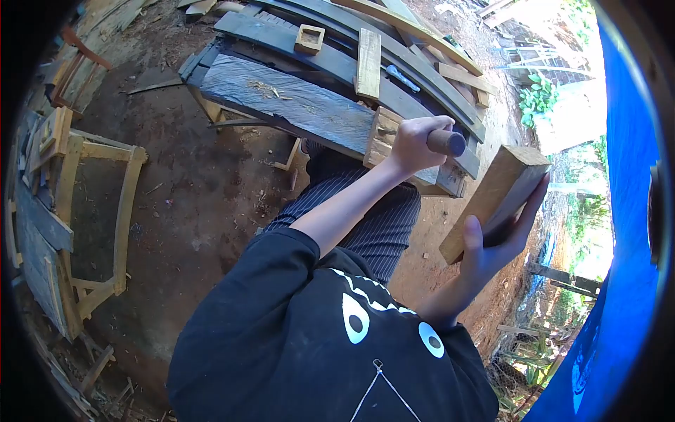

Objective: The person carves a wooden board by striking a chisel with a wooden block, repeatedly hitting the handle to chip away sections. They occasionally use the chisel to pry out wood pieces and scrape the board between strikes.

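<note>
- A person in a black T-shirt (302, 344) printed with white eyes and teeth is working at an outdoor desk (330, 121) of weathered boards, legs in pinstriped trousers (383, 235) extending toward its edge.
- The left hand (415, 144) is clenching a tool with a dark, rounded handle (448, 143), whose butt is pointing toward the right; the working end is too obscured to make out.
- Beneath and just beside that fist, a slotted wooden piece (380, 146) is lying crosswise on the desk, near its right end.
- The right hand (493, 254) is grasping a thick wooden block (492, 193), thumb pressing the near side and fingers wrapping the far side; the block is hanging tilted in the air, right of the tool and apart from it.
- Curled shavings (264, 89) are resting on the broad gray board farther left, while a small hollow wooden frame (309, 39), a pale plank (368, 63) and a bluish object (402, 78) are lying beyond.
- A rough wooden stand (123, 211) is standing on the brown earth floor (190, 204) at left, and a bright blue tarp (636, 211) is hanging at right, near sunlit greenery (536, 95).
</note>
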Available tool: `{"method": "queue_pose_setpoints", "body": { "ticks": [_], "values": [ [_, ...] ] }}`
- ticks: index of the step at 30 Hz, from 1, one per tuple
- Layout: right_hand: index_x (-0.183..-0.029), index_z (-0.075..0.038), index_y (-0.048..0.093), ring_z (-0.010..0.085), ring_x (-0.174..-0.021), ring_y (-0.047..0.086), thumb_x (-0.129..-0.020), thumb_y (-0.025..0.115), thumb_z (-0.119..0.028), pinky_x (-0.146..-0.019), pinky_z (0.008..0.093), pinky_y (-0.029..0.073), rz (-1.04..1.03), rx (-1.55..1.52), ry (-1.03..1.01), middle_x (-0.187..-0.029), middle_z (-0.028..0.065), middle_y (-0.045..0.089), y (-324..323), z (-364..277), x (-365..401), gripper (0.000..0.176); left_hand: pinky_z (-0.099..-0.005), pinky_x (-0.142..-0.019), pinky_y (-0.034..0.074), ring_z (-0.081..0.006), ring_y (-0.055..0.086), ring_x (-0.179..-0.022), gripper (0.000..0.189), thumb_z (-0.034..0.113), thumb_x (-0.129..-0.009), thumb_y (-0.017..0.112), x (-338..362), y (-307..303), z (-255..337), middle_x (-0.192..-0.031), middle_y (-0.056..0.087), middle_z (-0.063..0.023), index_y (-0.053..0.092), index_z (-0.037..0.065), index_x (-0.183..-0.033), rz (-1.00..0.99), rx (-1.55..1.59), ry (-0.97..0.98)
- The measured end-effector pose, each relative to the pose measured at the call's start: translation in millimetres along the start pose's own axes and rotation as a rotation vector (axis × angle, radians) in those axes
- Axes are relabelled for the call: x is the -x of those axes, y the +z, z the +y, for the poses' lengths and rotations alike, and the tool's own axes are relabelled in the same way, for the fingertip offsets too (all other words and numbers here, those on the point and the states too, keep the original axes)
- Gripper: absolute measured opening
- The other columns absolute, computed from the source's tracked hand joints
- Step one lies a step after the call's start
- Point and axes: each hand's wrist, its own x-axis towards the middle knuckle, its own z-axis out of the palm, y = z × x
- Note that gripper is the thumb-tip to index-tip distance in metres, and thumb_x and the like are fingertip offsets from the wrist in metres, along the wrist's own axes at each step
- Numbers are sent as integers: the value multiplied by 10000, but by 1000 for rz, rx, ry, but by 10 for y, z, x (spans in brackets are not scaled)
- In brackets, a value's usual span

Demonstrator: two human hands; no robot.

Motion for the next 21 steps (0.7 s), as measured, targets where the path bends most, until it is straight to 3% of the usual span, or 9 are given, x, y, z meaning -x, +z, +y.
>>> {"method": "queue_pose_setpoints", "body": {
  "ticks": [12, 21],
  "values": [
    [-1451, -42, 204, 267, -1114, 496, -619, 734, -350, -926, 363, 394, -6, 37, 56, -1294, 185, 447, -86, 144, 8, 1033, -294, -580, 509, -227, 658, -636, 310, 28, -601, 717, 41, 121, -6, -726, 656, -102, 651, 50, -903, 8, -44, 32],
    [-1449, -34, 206, 261, -1118, 491, -614, 743, -360, -929, 360, 390, -5, 1, 86, -1298, 189, 439, -102, 116, 38, 1045, -275, -549, 499, -211, 651, -595, 237, 16, -645, 701, -28, 73, 14, -686, 647, -108, 658, 47, -876, 128, -54, 48]
  ]
}}
